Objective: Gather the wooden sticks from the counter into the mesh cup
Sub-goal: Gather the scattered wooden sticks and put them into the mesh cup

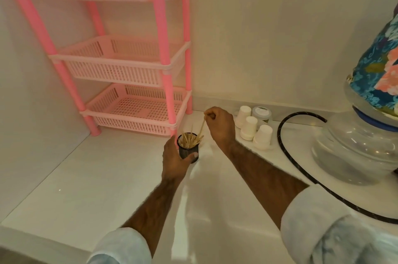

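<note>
Place: a home, most likely a kitchen or pantry corner.
Surfaces: a white counter (86, 177) meets plain white walls (269, 37) in a corner.
Storage: a pink plastic rack (120, 65) with three slotted baskets stands on the counter against the wall, of the household kind.
Drinking things: small white cups (248, 128) stand upside down, just beside a lidded jar (261, 113).
Water: a big clear vessel (355, 151) sits under a flowered cloth cover (379, 65), and a black hose (286, 151) curves over the counter near it.
</note>
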The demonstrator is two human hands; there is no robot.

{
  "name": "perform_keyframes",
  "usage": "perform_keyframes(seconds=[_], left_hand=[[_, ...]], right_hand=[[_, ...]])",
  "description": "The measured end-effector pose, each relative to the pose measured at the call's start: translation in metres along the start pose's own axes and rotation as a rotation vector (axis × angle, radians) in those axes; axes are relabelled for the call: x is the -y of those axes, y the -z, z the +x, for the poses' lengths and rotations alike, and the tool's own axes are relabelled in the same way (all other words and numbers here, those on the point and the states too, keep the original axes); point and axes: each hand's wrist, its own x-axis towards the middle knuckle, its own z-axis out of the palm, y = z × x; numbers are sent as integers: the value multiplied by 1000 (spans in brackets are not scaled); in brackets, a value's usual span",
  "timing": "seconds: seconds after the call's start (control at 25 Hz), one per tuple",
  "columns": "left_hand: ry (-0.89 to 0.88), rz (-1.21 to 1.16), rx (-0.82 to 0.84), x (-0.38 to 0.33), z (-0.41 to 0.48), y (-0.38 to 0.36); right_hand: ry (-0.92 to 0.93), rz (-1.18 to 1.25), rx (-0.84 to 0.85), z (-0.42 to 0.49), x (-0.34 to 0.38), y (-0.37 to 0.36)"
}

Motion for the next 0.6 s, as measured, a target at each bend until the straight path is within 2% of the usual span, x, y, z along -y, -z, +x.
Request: perform_keyframes(seconds=[0.12, 0.24, 0.6], left_hand=[[36, -61, 136, 7, 14, 2], [65, -101, 166, 16, 22, -2], [106, -30, 197, 33, 31, -8]], right_hand=[[91, -164, 39, 8, 5, -15], [151, -288, 98, 8, 0, -33], [22, -337, 251, 12, -28, -73]])
